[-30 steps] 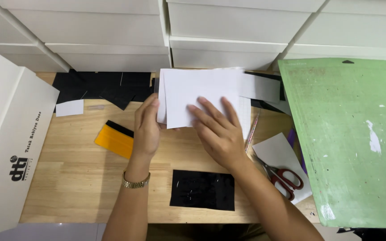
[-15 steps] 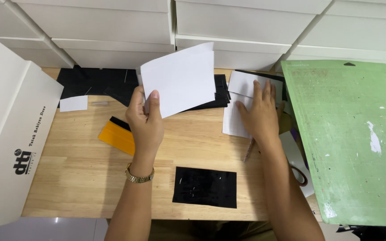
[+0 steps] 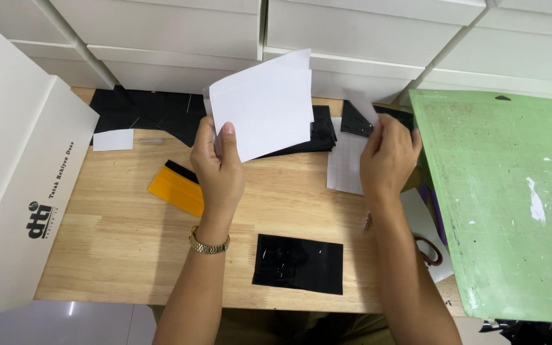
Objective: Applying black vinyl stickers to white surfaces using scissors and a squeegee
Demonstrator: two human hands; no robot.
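The left hand (image 3: 218, 167) has its grip closed on the lower left edge of a stack of white sheets (image 3: 264, 105), thumb in front and fingers behind, lifting them tilted above the far middle of the counter (image 3: 122, 236). A gold wristwatch (image 3: 209, 245) circles that wrist. The right hand (image 3: 388, 156) pinches a small white sheet corner (image 3: 360, 104) at its fingertips, raised over a white gridded backing sheet (image 3: 345, 163) lying flat.

Behind the raised sheets lies a pile of black vinyl pieces (image 3: 154, 112), with a small white rectangular label (image 3: 114, 139) at its left. A yellow squeegee (image 3: 177, 187) rests near the left hand. A black glossy rectangle (image 3: 298, 264) lies near the front edge between the forearms. At far left stands a large white box (image 3: 14, 191) with black print; at right a green cutting mat (image 3: 512, 198) overhangs the counter.
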